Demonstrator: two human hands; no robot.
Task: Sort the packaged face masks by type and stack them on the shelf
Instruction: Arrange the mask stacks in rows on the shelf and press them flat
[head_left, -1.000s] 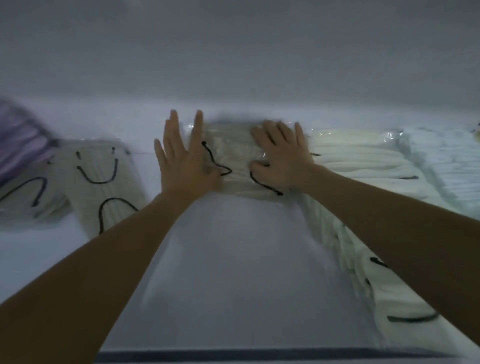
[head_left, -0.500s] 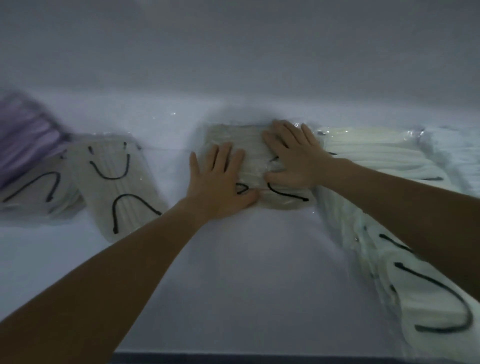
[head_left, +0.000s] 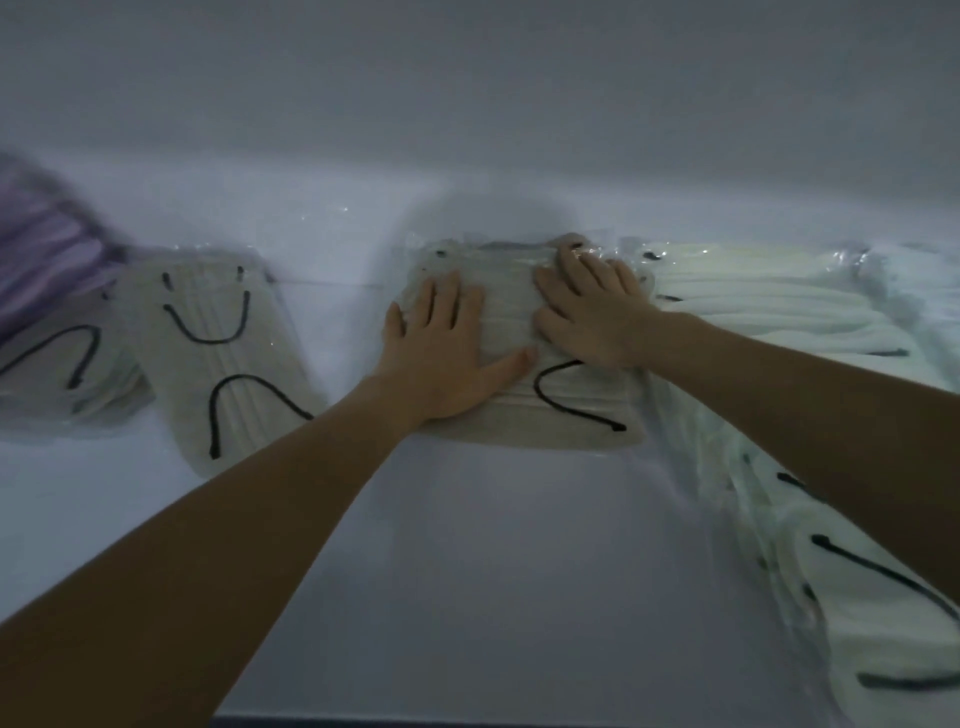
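Both hands flat on the grey mask pack (head_left: 566, 415), fingers straight, nothing gripped. My left hand (head_left: 441, 348) presses its left half, my right hand (head_left: 592, 306) its far right corner. The pack lies on the white shelf (head_left: 467, 571), near the back wall. Just right of the pack: cream mask packs (head_left: 753, 312), touching its edge. Left of it, apart: a second grey pack (head_left: 218, 353). Further left: purple packs (head_left: 36, 260), blurred.
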